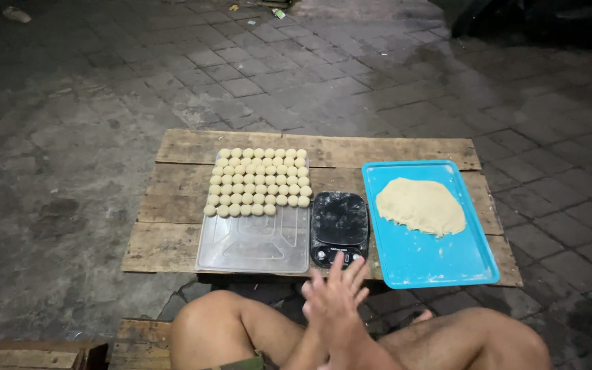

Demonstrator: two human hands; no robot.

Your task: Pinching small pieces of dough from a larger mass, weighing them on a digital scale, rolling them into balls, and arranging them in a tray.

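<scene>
Head view: hands [335,301] pressed together, overlapping, near scale [339,228].

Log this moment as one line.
hands: pressed together, empty | nearest: black scale | clear tray: dough balls | blue tray: dough slab

Outdoor paved floor [296,75] of grey interlocking bricks, damp patches, dim light, low weathered wooden plank tabletop [166,205]

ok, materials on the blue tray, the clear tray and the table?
Blue tray: probably plastic, smooth, uniform matte colour, moulded rim. Clear tray: transparent plastic by the look, glossy, the boards show through. Table: rough unfinished wood, with visible grain, plank gaps and worn edges.
</scene>
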